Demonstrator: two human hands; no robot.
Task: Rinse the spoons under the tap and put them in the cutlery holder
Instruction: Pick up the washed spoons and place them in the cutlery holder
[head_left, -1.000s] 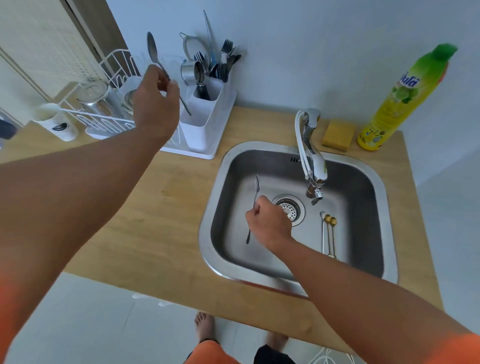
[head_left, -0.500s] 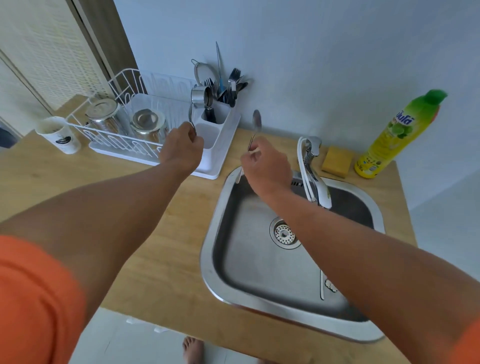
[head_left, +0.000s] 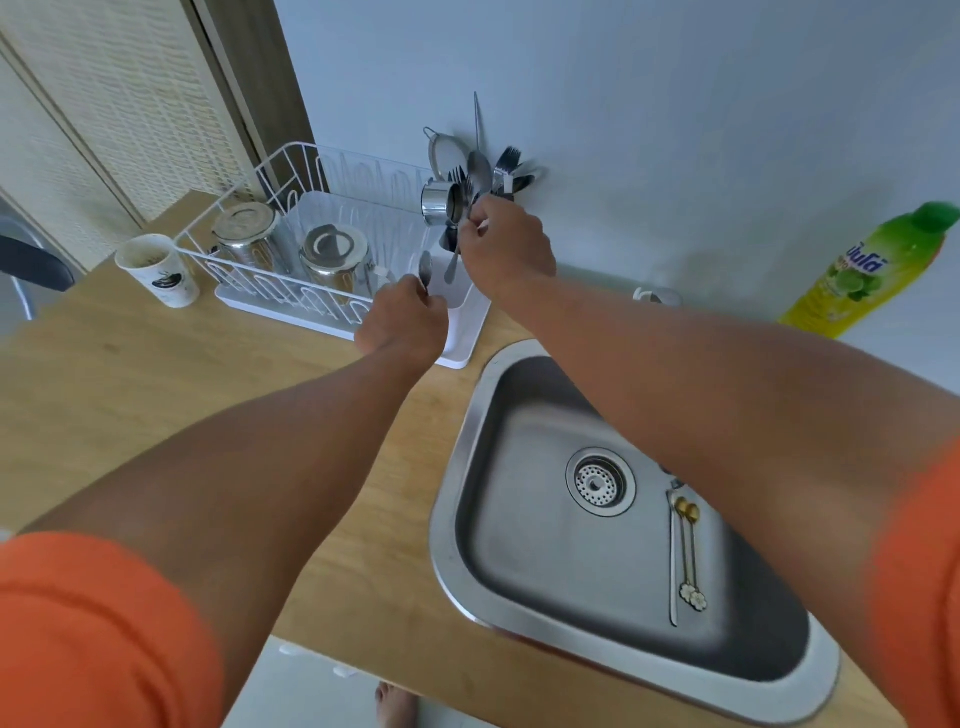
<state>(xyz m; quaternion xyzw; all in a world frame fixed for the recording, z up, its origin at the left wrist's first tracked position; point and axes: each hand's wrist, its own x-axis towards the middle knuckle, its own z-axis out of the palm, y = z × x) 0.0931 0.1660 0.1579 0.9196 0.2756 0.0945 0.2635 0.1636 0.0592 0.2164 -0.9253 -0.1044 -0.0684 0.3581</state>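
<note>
Both hands reach over the cutlery holder (head_left: 460, 317) at the near end of the white dish rack (head_left: 291, 218), each carrying a spoon. The right hand (head_left: 506, 247) pinches a spoon (head_left: 453, 262) by the middle of its handle; its long axis runs near upright, leaning slightly, with the bowl up among the forks and knives already standing in the holder and the handle tip pointing down into the compartment directly below. The left hand (head_left: 402, 322) grips a second spoon (head_left: 425, 271) low on the handle, bowl up and just clear of the knuckles, held above the holder's front edge. The right hand is the nearer to the back compartment and looks set to drop first; a short downward release should seat its spoon. Two slim gold-tipped spoons (head_left: 684, 556) lie side by side on the sink (head_left: 467, 467) floor, right of the drain, pointing toward the near rim, not yet rinsed.

Half a second earlier the right hand was above the sink's far-left corner, well short of the holder; it has since crossed over to it. The left hand has edged nearer the holder. The tap, visible then, is now almost entirely hidden behind the right forearm.
</note>
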